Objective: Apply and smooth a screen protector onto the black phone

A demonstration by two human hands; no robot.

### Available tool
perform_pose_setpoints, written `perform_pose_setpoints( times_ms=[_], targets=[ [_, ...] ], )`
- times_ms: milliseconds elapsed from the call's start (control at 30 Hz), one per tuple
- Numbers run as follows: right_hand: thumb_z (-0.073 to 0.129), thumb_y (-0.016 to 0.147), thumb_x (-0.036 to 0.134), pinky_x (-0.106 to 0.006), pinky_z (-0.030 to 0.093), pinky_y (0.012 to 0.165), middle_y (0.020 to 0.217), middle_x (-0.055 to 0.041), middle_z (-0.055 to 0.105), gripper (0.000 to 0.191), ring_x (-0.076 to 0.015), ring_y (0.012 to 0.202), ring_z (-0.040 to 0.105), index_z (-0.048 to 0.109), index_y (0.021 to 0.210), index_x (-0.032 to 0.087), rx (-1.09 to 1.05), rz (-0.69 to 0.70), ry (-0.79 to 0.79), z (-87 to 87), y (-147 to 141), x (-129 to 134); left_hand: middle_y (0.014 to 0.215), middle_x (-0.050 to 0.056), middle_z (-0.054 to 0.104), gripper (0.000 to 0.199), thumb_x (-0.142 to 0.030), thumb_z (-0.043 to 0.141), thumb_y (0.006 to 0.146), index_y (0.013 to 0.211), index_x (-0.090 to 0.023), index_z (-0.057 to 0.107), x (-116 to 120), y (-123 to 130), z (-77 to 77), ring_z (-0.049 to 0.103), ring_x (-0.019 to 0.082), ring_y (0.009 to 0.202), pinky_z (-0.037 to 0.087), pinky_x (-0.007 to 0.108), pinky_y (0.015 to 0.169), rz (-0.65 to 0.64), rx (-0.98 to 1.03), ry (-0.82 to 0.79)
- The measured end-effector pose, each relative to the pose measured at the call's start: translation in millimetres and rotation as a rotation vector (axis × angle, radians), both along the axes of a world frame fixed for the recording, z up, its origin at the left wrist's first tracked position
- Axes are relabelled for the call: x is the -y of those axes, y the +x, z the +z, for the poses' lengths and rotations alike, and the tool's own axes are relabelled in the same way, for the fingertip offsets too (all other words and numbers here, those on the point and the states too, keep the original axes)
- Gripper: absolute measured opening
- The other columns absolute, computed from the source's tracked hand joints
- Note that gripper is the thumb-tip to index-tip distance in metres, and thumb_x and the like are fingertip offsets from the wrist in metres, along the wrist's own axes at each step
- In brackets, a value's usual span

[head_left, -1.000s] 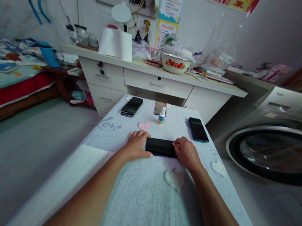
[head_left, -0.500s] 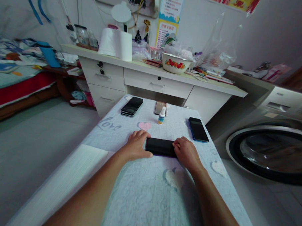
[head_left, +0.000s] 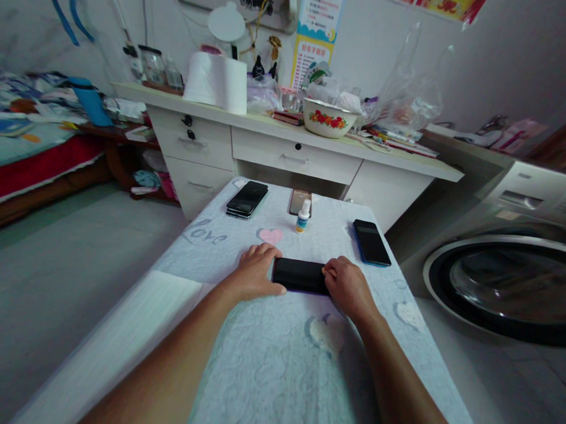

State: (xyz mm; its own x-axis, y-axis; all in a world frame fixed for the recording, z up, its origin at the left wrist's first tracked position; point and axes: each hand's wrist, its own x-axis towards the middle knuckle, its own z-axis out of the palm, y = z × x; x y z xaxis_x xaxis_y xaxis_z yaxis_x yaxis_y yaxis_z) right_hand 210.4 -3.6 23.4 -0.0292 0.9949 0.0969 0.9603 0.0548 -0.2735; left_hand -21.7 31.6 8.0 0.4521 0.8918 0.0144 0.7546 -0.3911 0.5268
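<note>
A smartphone (head_left: 301,276) with a black screen lies crosswise on the cloth-covered table. My left hand (head_left: 258,272) grips its left end, fingers at the far edge and thumb at the near one. Over the right end, my right hand (head_left: 348,283) is closed in a pinch against the screen. A small orange-tan spot shows at its fingertips; what it is, I cannot make out. Beyond the phone stands a small white-capped spray bottle (head_left: 303,216), in front of another phone (head_left: 300,201) lying flat.
Stacked phones (head_left: 247,198) lie at the table's far left, and a dark phone with a blue edge (head_left: 372,243) at the right. Behind is a white desk (head_left: 267,142) bearing a flowered bowl (head_left: 328,119) and a paper roll (head_left: 216,83). A washing machine (head_left: 501,246) stands at right.
</note>
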Motion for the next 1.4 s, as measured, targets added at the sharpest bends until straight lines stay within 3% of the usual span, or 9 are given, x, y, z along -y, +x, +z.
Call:
perform_pose_setpoints(
  times_ms=[633,1400],
  targets=[
    [0.049,0.087,0.017,-0.023,0.036,0.071,0.087,-0.0043,0.060,0.015,-0.0136,0.078,0.056,0.065,0.084,0.019,-0.037,0.096,0.007,-2.6,-16,5,0.117,0.005,0.050,0.059,-0.041,0.073,0.057,0.110,-0.025,0.051,1,2,2.4,0.045,0.028,0.111,0.039,0.039,0.094,0.008,-0.017,0.001],
    [0.052,0.086,0.018,-0.024,0.035,0.069,0.084,-0.0060,0.062,0.016,-0.0147,0.076,0.056,0.068,0.083,0.017,0.026,0.024,-0.037,5.2,17,-1,0.120,0.004,0.049,0.060,-0.041,0.073,0.057,0.110,-0.027,0.050,0,0,-0.3,0.044,0.028,0.113,0.037,0.040,0.097,-0.001,0.005,-0.006]
  ],
)
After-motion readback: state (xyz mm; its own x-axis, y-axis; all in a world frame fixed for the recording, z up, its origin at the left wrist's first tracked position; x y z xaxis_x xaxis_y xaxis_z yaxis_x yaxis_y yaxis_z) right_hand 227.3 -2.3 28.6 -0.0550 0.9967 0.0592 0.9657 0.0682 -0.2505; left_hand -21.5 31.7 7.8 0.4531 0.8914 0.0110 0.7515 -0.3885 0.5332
